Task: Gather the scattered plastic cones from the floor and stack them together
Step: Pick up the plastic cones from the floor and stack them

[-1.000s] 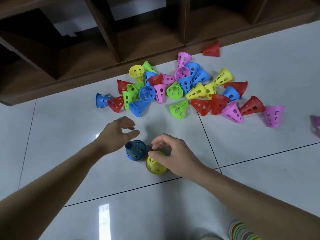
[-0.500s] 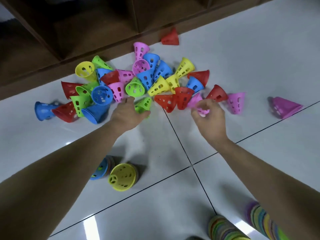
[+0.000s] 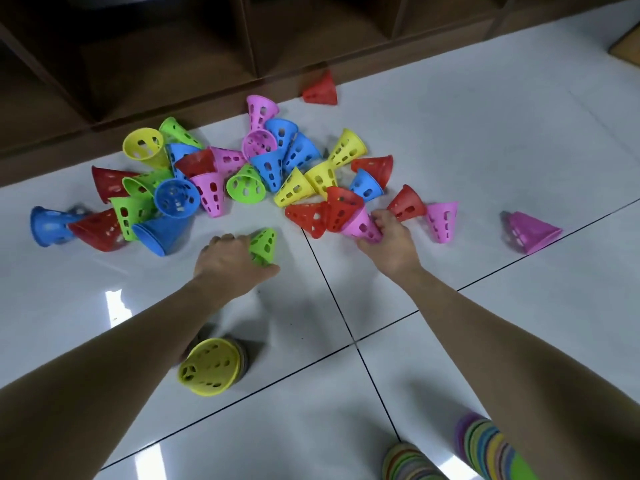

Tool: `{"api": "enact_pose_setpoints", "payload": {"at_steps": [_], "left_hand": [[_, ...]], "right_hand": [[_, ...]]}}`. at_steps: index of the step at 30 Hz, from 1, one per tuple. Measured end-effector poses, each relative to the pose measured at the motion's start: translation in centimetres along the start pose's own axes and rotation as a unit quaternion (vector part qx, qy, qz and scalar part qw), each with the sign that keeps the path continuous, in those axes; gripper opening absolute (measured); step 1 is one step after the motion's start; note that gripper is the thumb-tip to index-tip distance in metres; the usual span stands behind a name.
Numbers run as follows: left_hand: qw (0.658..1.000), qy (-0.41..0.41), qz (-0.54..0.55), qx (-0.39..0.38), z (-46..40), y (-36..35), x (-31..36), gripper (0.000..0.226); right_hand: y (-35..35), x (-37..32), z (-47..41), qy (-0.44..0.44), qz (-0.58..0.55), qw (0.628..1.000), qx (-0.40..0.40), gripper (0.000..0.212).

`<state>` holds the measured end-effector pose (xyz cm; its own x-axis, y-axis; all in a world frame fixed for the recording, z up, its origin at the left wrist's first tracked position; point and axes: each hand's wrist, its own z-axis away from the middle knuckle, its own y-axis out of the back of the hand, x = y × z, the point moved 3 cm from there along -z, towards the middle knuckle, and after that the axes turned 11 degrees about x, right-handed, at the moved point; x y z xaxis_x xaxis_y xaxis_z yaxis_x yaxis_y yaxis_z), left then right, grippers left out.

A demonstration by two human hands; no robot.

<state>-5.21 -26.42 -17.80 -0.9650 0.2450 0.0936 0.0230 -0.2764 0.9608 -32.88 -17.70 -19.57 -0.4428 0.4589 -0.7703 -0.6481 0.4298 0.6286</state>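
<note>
Several perforated plastic cones in red, blue, green, yellow and pink lie in a heap point(image 3: 242, 181) on the white tiled floor. My left hand point(image 3: 228, 261) grips a green cone point(image 3: 265, 244) at the heap's near edge. My right hand point(image 3: 391, 242) holds a pink cone point(image 3: 360, 225) beside two red cones point(image 3: 325, 213). Near me a stack topped by a yellow cone point(image 3: 211, 367) stands partly under my left forearm. Single cones lie apart: a red one point(image 3: 320, 90) by the shelf and a magenta one point(image 3: 530, 232) at the right.
A dark wooden shelf unit point(image 3: 194, 60) runs along the far edge of the floor. Two multicoloured stacks point(image 3: 485, 452) sit at the bottom right, close to my right forearm. Dark grout lines cross the tiles.
Both hands left the near stack and reached forward to the heap. My left hand took hold of the green cone, my right hand took the pink one.
</note>
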Motion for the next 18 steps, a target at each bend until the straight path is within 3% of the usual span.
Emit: {"api": "enact_pose_setpoints", "payload": {"at_steps": [3, 6, 9, 12, 18], "left_hand": [[0.999, -0.001, 0.028, -0.035, 1.7, 0.8, -0.7, 0.085], [0.989, 0.024, 0.144, -0.019, 3.5, 3.0, -1.8, 0.091], [0.973, 0.019, 0.222, 0.054, 6.5, 6.0, -3.5, 0.093], [0.950, 0.045, 0.282, 0.125, 11.4, 7.7, -5.9, 0.086], [0.912, 0.116, 0.323, 0.226, 18.7, 8.1, -10.7, 0.065]], "right_hand": [[-0.1, -0.6, 0.0, 0.006, 0.018, 1.000, 0.012, 0.035], [0.0, -1.7, 1.1, -0.025, -0.061, 0.998, 0.025, 0.033], [-0.3, -3.3, 3.3, -0.044, -0.136, 0.990, 0.003, 0.023], [-0.7, -6.1, 6.3, -0.054, -0.200, 0.976, -0.067, 0.020], [-1.0, -11.1, 12.1, -0.029, -0.288, 0.940, -0.181, 0.009]]}}
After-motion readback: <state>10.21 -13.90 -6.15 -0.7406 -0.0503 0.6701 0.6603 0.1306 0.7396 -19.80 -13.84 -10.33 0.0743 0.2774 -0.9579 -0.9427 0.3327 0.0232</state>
